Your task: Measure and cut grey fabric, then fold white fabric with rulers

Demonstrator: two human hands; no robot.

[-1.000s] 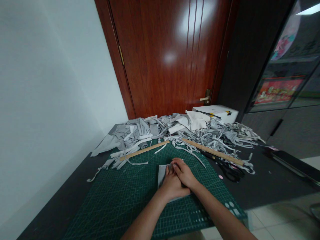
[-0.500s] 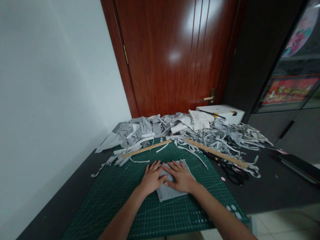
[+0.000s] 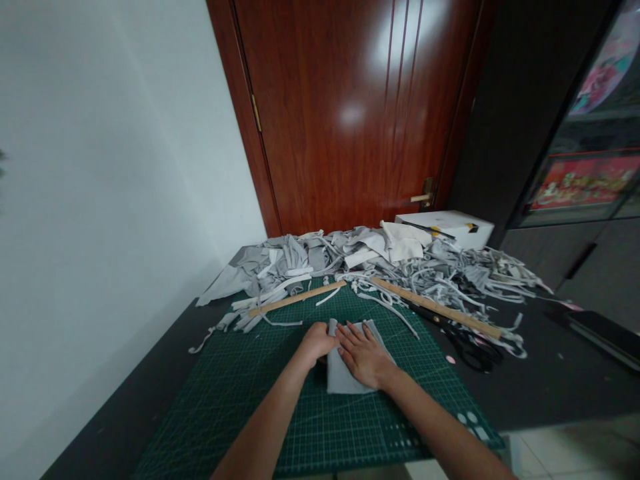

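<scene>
A grey folded piece of fabric [image 3: 347, 380] lies on the green cutting mat [image 3: 240, 407]. My left hand [image 3: 318, 343] pinches its left edge, with the thumb on top and the other fingers curled below, mostly hidden. That edge is lifted a little off the mat. Flat on the fabric's upper surface rests my right hand [image 3: 364, 355], its fingers stretched out and slightly spread. The fingertips point toward the far edge of the fabric.
Two wooden rulers [image 3: 297, 298] [image 3: 437, 308] lie beyond the fabric. Black scissors [image 3: 470, 350] sit at the right. Heaped grey fabric scraps [image 3: 320, 253] line the back, beside a white box [image 3: 450, 227]. A black case [image 3: 607, 337] lies far right.
My left hand has gone from lying flat on the fabric to gripping its left edge, which is now raised. My right hand stays flat on top.
</scene>
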